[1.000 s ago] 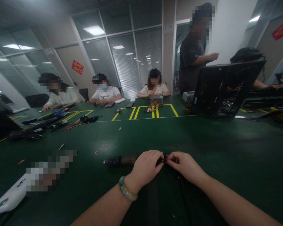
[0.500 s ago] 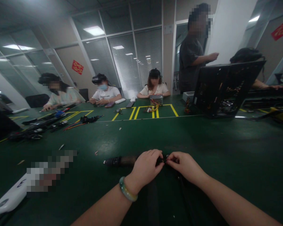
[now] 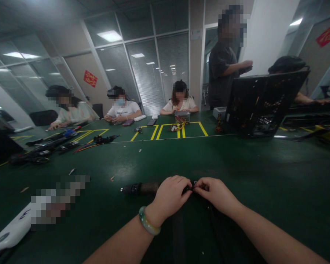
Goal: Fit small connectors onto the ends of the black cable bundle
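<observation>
On the green table just in front of me lies a dark cylindrical tool with a metal tip, which looks like an electric screwdriver (image 3: pixel 148 189). My left hand (image 3: pixel 172 192), with a bangle (image 3: pixel 149 222) at the wrist, covers its right part. The left thumb and fingers close around a small dark piece (image 3: pixel 186 189), mostly hidden. My right hand (image 3: pixel 216 192) meets it there, thumb and forefinger pinched together at the end of that piece. What sits in the pinch is too small and dark to name. A dark cable seems to run down below the right hand.
A white device (image 3: pixel 15 229) lies at left, partly blurred out. Cables and dark parts (image 3: pixel 46 146) spread behind it. A black computer case (image 3: pixel 264 106) stands at the back right. Across the table (image 3: pixel 159 157) sit several people; another person (image 3: pixel 222 66) stands. Small scraps dot the surface.
My hands stay in nearly the same place, with only a slight shift of the left fingers toward the right hand. The standing person's hand has moved slightly left.
</observation>
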`<action>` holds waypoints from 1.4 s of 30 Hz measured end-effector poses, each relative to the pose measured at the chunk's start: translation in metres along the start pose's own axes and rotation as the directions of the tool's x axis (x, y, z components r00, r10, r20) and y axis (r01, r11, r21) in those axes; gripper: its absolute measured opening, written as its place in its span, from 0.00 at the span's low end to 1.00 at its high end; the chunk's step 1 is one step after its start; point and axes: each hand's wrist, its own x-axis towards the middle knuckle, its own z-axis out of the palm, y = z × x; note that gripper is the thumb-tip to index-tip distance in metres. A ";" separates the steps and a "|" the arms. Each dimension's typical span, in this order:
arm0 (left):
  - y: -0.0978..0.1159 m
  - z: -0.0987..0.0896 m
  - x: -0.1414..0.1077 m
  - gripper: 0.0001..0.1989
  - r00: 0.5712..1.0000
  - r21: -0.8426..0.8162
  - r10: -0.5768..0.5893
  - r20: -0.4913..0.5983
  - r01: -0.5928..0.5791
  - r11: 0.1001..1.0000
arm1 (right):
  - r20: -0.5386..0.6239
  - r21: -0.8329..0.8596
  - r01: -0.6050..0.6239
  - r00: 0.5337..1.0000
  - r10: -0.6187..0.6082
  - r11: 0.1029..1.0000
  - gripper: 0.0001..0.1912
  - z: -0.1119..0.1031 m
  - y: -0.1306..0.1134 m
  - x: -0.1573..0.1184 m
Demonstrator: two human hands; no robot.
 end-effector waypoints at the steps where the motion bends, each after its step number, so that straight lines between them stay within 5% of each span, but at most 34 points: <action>1: 0.000 0.000 0.000 0.07 1.000 0.003 -0.001 0.002 0.001 1.000 | 0.001 0.000 0.000 1.000 0.000 1.000 0.07 0.000 0.000 0.000; 16: 0.002 -0.004 0.000 0.06 1.000 -0.018 -0.013 0.004 0.013 1.000 | 0.064 -0.029 -0.016 0.998 0.018 0.999 0.07 -0.007 -0.012 -0.006; 34: 0.000 -0.002 0.000 0.12 0.998 0.015 -0.064 0.008 0.063 0.998 | 0.008 -0.009 -0.031 0.999 0.031 0.999 0.08 -0.003 -0.005 -0.002; 42: 0.000 -0.001 -0.001 0.05 1.000 0.042 -0.025 0.003 0.025 0.999 | 0.023 -0.022 -0.051 0.998 0.052 0.998 0.09 -0.004 -0.008 -0.003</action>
